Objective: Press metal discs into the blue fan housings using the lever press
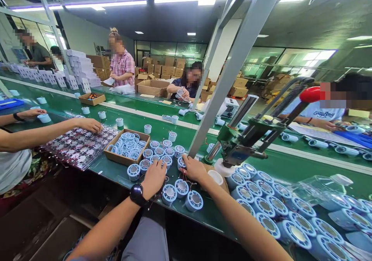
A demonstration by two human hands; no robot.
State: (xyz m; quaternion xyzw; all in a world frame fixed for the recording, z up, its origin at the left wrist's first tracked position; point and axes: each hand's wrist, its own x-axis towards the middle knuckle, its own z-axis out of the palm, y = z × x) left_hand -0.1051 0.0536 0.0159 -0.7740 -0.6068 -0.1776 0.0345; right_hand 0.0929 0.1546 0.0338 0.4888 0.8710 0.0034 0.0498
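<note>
My left hand (154, 179), with a dark watch at the wrist, is closed at the near side of a cluster of light-blue round plastic housings (159, 151). Its fingertips press on a housing there, which the hand mostly covers. My right hand (194, 169) grips another light-blue housing (181, 162) at the cluster's right side, thumb and fingers around its edge. Between my forearms stand three housings with grey metal discs in their tops, one being the nearest housing (194, 201). Thin red wires lie beside them.
A hand press (238, 145) with a red knob stands right of my right hand. Many finished-looking housings (264, 206) and a clear plastic bottle (319, 187) crowd the right. Leftward sit a carton of blue rings (127, 146) and a co-worker's hand (90, 124) over circuit boards (81, 145).
</note>
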